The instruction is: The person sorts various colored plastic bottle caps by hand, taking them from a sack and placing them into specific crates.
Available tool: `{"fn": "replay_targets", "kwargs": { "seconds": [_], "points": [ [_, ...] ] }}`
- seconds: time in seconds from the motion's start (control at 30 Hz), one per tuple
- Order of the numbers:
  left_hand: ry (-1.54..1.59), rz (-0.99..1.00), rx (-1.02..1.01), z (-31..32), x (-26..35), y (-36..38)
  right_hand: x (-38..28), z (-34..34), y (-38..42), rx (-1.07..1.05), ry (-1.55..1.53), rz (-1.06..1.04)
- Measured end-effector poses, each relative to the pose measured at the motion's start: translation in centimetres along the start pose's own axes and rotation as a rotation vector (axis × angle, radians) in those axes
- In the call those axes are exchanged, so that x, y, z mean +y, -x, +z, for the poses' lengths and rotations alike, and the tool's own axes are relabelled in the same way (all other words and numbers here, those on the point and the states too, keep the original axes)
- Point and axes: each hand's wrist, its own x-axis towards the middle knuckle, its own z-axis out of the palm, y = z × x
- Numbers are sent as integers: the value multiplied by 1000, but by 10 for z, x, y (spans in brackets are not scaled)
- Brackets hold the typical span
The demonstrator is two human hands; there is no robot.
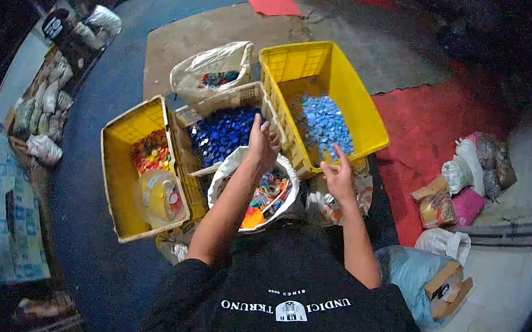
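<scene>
My left hand (264, 143) is over the right edge of a pale crate (187, 117) with dark blue bottle caps (226, 131). Its fingers are curled in; what they hold, if anything, is hidden. Over the near edge of a large yellow crate (360, 120), my right hand (339, 177) has its thumb and forefinger apart, and nothing shows between them. Light blue bottle caps (327, 122) lie in that crate. Below and between my hands stands a white sack (218, 184) of mixed coloured caps and scraps (270, 195).
Another yellow crate (113, 181) on the left holds red and yellow caps (152, 151) and a clear round tub (154, 202). A white plastic bag (188, 74) stands behind the pale crate. Filled bags (468, 168) lie on the right, with more sacks (47, 96) along the left.
</scene>
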Motion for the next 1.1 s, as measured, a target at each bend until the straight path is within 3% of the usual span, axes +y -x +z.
{"fn": "replay_targets", "kwargs": {
  "seconds": [0.1, 0.2, 0.23, 0.27, 0.3, 0.37, 0.43, 0.5, 0.57, 0.6, 0.67, 0.7, 0.77, 0.83, 0.87, 1.0, 1.1],
  "points": [
    [-199, 48, 256, -61, -16, 30, 20, 6, 11, -62, 6, 129],
    [-289, 117, 237, -132, -42, 69, 47, 35, 15, -129, 22, 78],
    [-481, 161, 234, -151, -50, 83, 54, 46, 16, -178, 30, 30],
    [-673, 199, 228, -163, -58, 97, 39, 55, 15, -288, 2, 92],
    [-893, 143, 295, -154, -53, 118, 47, 69, 11, -366, 138, -20],
    [-834, 198, 283, -169, -67, 139, 46, 96, 5, -626, 59, 171],
    [-746, 264, 282, -160, -71, 161, 53, 126, -8, -856, 579, -59],
    [-742, 245, 349, -142, -70, 187, 87, 168, -31, -1173, 983, -45],
    [-937, 324, 423, -126, -68, 207, 71, 178, -47, -995, 1021, 87],
    [-927, 343, 481, -121, -69, 215, 82, 184, -54, -1011, 1030, 61],
    [-847, 383, 537, -116, -76, 230, 172, 202, -70, -834, 902, 213],
    [-786, 403, 566, -114, -79, 239, 296, 233, -76, -838, 957, 67],
    [-753, 387, 647, -108, -84, 257, 203, 208, -77, -942, 1008, 211],
    [-747, 425, 744, -104, -91, 274, 219, 220, -82, -1103, 1042, 196],
    [-702, 427, 778, -110, -100, 279, 214, 213, -86, -1119, 1014, 340],
    [-719, 333, 855, -113, -111, 283, 206, 216, -89, -1052, 933, 200],
    [-740, 336, 793, -110, -108, 276, 187, 211, -80, -985, 953, 112]
  ]
}}
